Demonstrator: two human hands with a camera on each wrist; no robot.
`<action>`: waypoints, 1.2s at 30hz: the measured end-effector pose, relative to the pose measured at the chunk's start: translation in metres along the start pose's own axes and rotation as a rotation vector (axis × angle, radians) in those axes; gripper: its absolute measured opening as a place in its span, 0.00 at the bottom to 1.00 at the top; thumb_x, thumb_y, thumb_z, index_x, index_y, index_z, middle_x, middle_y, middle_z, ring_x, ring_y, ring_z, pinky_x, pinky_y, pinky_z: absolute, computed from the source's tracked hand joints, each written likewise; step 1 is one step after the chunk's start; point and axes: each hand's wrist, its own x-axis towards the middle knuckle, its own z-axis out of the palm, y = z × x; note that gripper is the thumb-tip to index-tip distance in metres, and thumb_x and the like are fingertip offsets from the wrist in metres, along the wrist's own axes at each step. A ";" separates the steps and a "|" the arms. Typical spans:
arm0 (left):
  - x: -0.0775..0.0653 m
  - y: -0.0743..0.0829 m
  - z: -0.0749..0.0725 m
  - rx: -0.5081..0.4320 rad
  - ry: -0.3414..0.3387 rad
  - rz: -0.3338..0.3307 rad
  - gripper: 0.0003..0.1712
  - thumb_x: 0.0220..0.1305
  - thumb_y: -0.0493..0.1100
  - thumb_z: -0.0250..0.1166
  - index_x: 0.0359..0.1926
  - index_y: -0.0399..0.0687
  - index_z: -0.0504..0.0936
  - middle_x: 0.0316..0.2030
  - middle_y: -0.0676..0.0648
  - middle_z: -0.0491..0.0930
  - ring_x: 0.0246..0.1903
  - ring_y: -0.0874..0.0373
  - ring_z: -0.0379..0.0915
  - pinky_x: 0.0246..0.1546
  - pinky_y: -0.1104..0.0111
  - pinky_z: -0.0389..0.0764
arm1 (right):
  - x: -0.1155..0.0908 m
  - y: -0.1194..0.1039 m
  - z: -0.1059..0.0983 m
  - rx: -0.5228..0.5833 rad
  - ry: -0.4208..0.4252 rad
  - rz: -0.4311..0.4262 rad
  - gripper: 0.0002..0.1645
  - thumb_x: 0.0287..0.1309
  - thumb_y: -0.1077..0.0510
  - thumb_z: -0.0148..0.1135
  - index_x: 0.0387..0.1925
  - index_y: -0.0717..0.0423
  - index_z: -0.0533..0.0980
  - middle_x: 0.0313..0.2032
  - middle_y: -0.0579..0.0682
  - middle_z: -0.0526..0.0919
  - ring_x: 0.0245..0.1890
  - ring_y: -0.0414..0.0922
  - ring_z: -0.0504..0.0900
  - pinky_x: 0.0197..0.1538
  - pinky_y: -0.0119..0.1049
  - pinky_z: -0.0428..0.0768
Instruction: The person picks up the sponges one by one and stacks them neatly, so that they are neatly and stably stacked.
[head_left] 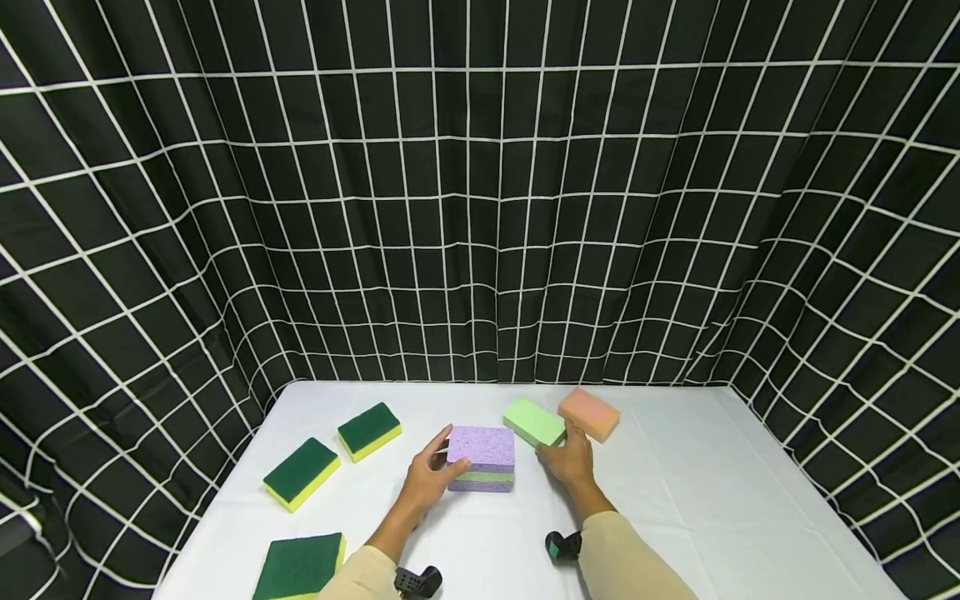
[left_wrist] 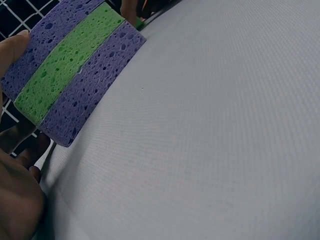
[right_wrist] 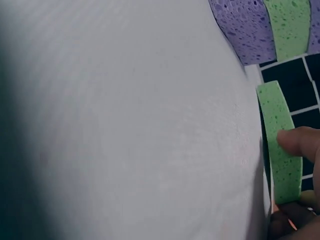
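Observation:
Near the middle of the table stands a stack of three sponges, with a purple sponge on top, a green layer between and another purple sponge at the bottom. My left hand holds the stack from its left side, thumb at the near face and fingers round behind. To the right of the stack, my right hand pinches a loose light green sponge by its near right end. In the right wrist view the thumb presses this green sponge's edge, with other fingers partly hidden beyond its end.
An orange sponge lies just right of the green one. On the left are several green-and-yellow scouring sponges, one toward the back, one in the middle and one near the front. A black grid curtain surrounds the white table.

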 end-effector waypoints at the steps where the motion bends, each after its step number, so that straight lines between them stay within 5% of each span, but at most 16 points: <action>1: 0.000 0.000 0.000 -0.005 -0.001 0.000 0.44 0.57 0.51 0.72 0.72 0.50 0.63 0.58 0.36 0.71 0.56 0.42 0.69 0.58 0.49 0.67 | -0.001 0.001 -0.001 0.011 0.007 0.003 0.48 0.43 0.61 0.71 0.64 0.75 0.61 0.57 0.73 0.69 0.59 0.68 0.66 0.62 0.56 0.63; 17: 0.000 -0.003 -0.001 -0.008 -0.011 -0.001 0.45 0.57 0.51 0.72 0.72 0.49 0.62 0.59 0.37 0.71 0.56 0.43 0.69 0.58 0.50 0.66 | -0.013 0.006 -0.031 0.165 -0.011 0.094 0.47 0.50 0.61 0.69 0.68 0.72 0.58 0.63 0.71 0.64 0.59 0.65 0.69 0.58 0.51 0.71; 29: 0.000 -0.001 0.000 0.004 0.004 0.000 0.44 0.57 0.51 0.72 0.72 0.51 0.63 0.58 0.38 0.71 0.57 0.43 0.68 0.59 0.48 0.65 | -0.014 -0.007 -0.061 0.256 -0.057 0.023 0.47 0.54 0.63 0.68 0.69 0.72 0.55 0.64 0.71 0.62 0.62 0.64 0.66 0.61 0.46 0.69; 36: -0.013 0.033 -0.001 0.004 -0.020 0.009 0.42 0.60 0.44 0.70 0.72 0.42 0.61 0.58 0.32 0.70 0.57 0.37 0.66 0.59 0.45 0.63 | -0.020 -0.019 -0.075 0.347 -0.053 0.009 0.47 0.53 0.65 0.68 0.70 0.71 0.56 0.61 0.70 0.65 0.61 0.60 0.68 0.61 0.41 0.68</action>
